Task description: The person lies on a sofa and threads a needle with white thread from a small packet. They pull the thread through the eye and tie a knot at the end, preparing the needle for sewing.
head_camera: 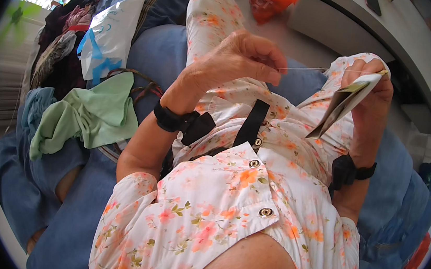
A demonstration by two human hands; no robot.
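Note:
My left hand (249,55), at the upper centre, pinches the end of a thin pale thread (305,68) between thumb and fingers. Stretched nearly straight, the thread runs across to my right hand (376,86). That hand grips a thin folded piece (347,99), white and grey with a yellow-green part near its upper edge; whether it is cloth or paper I cannot tell. The folded piece hangs tilted down to the left over my lap, its layers a little apart. Whether a needle is among my fingers cannot be seen.
Blue fabric (157,53) covers the seat under me. To the left lie a light green cloth (91,115), a white plastic bag (109,36) with blue tape and a heap of dark clothes (57,45). An orange plastic bag (271,0) stands beyond my knees, beside a pale cabinet (340,29).

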